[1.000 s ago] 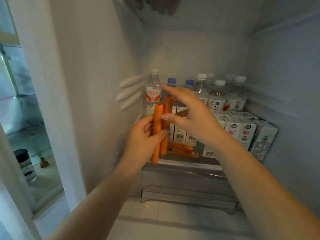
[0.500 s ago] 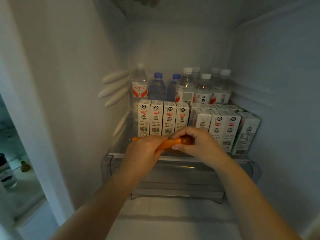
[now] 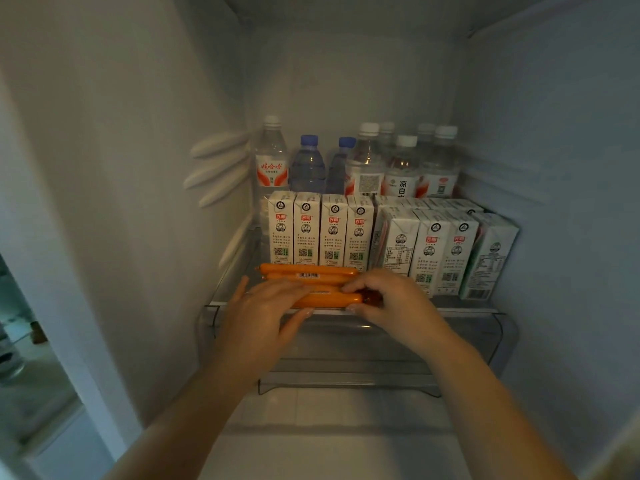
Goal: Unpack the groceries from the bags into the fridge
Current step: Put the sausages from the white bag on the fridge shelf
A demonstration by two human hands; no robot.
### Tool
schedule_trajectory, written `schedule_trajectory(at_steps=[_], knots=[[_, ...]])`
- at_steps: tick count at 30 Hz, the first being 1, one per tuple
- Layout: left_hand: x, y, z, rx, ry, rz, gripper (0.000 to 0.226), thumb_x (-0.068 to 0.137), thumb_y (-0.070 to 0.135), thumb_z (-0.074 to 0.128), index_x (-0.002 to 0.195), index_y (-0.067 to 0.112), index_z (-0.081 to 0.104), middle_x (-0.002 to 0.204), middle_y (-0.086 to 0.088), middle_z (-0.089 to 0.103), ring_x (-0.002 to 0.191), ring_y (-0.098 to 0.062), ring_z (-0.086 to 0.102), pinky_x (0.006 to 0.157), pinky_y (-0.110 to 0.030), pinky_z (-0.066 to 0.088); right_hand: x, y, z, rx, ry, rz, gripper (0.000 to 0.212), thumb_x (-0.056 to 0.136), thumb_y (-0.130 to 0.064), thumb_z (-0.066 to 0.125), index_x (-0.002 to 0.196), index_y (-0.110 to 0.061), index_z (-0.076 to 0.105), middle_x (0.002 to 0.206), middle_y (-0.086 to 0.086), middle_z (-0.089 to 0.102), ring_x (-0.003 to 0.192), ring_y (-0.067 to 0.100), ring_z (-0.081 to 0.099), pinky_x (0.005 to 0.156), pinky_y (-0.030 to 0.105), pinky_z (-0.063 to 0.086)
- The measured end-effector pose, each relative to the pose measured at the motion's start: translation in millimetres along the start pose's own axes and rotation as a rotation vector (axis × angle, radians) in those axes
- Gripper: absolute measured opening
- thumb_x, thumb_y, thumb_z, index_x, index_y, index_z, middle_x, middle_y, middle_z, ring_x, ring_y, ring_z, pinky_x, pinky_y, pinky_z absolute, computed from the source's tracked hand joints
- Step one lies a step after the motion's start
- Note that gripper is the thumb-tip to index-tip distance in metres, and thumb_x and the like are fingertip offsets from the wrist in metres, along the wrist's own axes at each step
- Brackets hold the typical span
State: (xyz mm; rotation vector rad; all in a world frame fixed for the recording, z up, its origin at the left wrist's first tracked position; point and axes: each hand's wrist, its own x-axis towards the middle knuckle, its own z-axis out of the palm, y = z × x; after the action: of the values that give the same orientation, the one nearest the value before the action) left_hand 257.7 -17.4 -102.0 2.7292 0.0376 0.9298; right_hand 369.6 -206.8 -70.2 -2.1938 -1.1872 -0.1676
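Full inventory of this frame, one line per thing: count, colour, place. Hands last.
sausages: at least four, orange, lying side by side at the shelf's front edge
cartons: four upright at left, several more at right, white, middle of shelf
bottles: about eight, clear, two with blue caps and the rest white, along the back wall
shelf: one, clear, holds all the above
drawer: one, clear, under the shelf
left hand: fingers flat on the sausages' left part
right hand: fingers curled round the sausages' right ends
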Motion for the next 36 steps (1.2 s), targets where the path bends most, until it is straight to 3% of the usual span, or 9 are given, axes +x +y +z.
schedule_trajectory(at_steps=[3, 6, 9, 13, 17, 22, 30, 33, 36], knots=[[-2.0, -4.8, -0.3, -0.004, -0.019, -0.063, 0.050, 0.085, 0.052, 0.041, 0.118, 0.023, 0.064, 0.122, 0.001, 0.063, 0.113, -0.020, 0.058, 0.096, -0.055, 0.044, -5.2, -1.1, -0.8, -0.126, 0.015, 0.035, 0.029, 0.082, -0.027, 0.069, 0.111, -0.030, 0.066, 0.114, -0.011, 0.059, 0.103, 0.006, 0.053, 0.092, 0.022, 0.043], [-1.1, -2.6, 0.3, 0.039, -0.025, -0.057, 0.049, 0.085, 0.049, 0.045, 0.117, 0.017, 0.065, 0.122, -0.005, 0.063, 0.113, -0.027, 0.059, 0.093, -0.047, 0.045, -13.7, -1.7, -1.5, -0.247, 0.122, 0.132, 0.023, 0.084, -0.031, 0.065, 0.108, -0.033, 0.067, 0.111, -0.009, 0.060, 0.098, 0.009, 0.054, 0.083, 0.025, 0.046], [-1.9, 1.3, 3.4, 0.102, -0.047, -0.041, 0.054, 0.086, 0.051, 0.039, 0.118, 0.015, 0.064, 0.122, -0.008, 0.063, 0.114, -0.029, 0.058, 0.090, -0.050, 0.046, -24.4, -5.9, 3.1, -0.290, 0.166, 0.167, 0.020, 0.089, -0.032, 0.059, 0.108, -0.030, 0.066, 0.108, -0.007, 0.062, 0.094, 0.009, 0.055, 0.076, 0.022, 0.044], [-1.6, 3.1, 5.0, 0.176, -0.110, 0.000, 0.059, 0.087, 0.053, 0.031, 0.123, 0.015, 0.061, 0.126, -0.008, 0.060, 0.118, -0.028, 0.056, 0.092, -0.047, 0.043, -31.9, -8.0, 10.6, -0.257, 0.185, 0.127, 0.028, 0.092, -0.029, 0.054, 0.119, -0.026, 0.060, 0.117, -0.008, 0.063, 0.099, 0.009, 0.059, 0.080, 0.020, 0.044], [3.4, 0.5, -0.8, 0.048, -0.124, -0.099, 0.080, 0.079, 0.067, 0.018, 0.138, 0.020, 0.045, 0.147, -0.003, 0.038, 0.138, -0.023, 0.029, 0.107, -0.038, 0.025, -32.8, -4.3, 10.4, -0.201, 0.151, 0.103, 0.039, 0.092, -0.028, 0.055, 0.131, -0.026, 0.052, 0.131, -0.009, 0.056, 0.114, 0.009, 0.053, 0.090, 0.014, 0.033], [15.3, -1.0, -3.5, 0.189, -0.283, -0.275, 0.096, 0.071, 0.086, 0.008, 0.148, 0.031, 0.009, 0.157, -0.002, 0.009, 0.143, -0.029, 0.009, 0.114, -0.048, 0.015, -33.9, -1.0, 15.8, -0.217, 0.175, 0.089, 0.042, 0.090, -0.028, 0.059, 0.131, -0.024, 0.053, 0.136, -0.005, 0.051, 0.121, 0.012, 0.048, 0.099, 0.017, 0.029], [22.3, -0.6, 0.5, 0.180, -0.327, -0.276, 0.077, 0.084, 0.071, 0.022, 0.148, 0.029, 0.012, 0.154, -0.003, 0.017, 0.134, -0.024, 0.033, 0.108, -0.042, 0.031, -35.3, 4.4, 21.6, -0.215, 0.249, 0.058, 0.039, 0.083, -0.021, 0.068, 0.122, -0.020, 0.062, 0.125, 0.002, 0.061, 0.111, 0.020, 0.057, 0.095, 0.025, 0.039], [22.4, -3.5, 1.0, 0.154, -0.291, -0.202, 0.084, 0.078, 0.081, 0.016, 0.146, 0.030, 0.020, 0.150, 0.002, 0.027, 0.126, -0.021, 0.040, 0.102, -0.039, 0.039, -35.2, 3.8, 22.4, -0.210, 0.270, 0.065, 0.038, 0.083, -0.022, 0.068, 0.121, -0.019, 0.063, 0.123, 0.002, 0.062, 0.109, 0.020, 0.059, 0.093, 0.026, 0.040], [22.0, -4.5, -0.9, 0.114, -0.280, -0.172, 0.093, 0.070, 0.082, 0.011, 0.146, 0.029, 0.023, 0.150, 0.005, 0.026, 0.130, -0.018, 0.035, 0.105, -0.037, 0.035, -34.3, 2.3, 23.0, -0.209, 0.292, 0.078, 0.037, 0.083, -0.022, 0.069, 0.119, -0.018, 0.064, 0.121, 0.002, 0.063, 0.107, 0.019, 0.060, 0.092, 0.023, 0.039]])
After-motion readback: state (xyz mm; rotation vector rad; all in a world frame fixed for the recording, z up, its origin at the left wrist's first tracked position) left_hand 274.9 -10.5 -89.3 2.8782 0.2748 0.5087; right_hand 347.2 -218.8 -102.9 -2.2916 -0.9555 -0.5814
